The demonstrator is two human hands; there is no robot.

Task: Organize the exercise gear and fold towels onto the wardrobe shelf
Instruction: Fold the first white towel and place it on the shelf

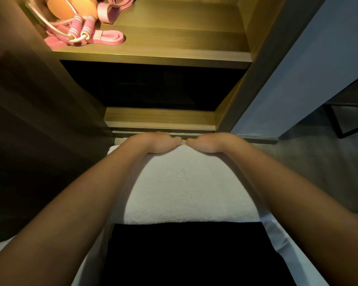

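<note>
No lettering, brand mark, label or number is legible in this view. The white towel, the pink jump rope at the left end of the wardrobe shelf and the shelf's own wood show plain surfaces only.

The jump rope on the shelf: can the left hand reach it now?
Probably yes: the shelf is open in front, nothing blocks the jump rope, though the left hand must first leave the white towel.
</note>
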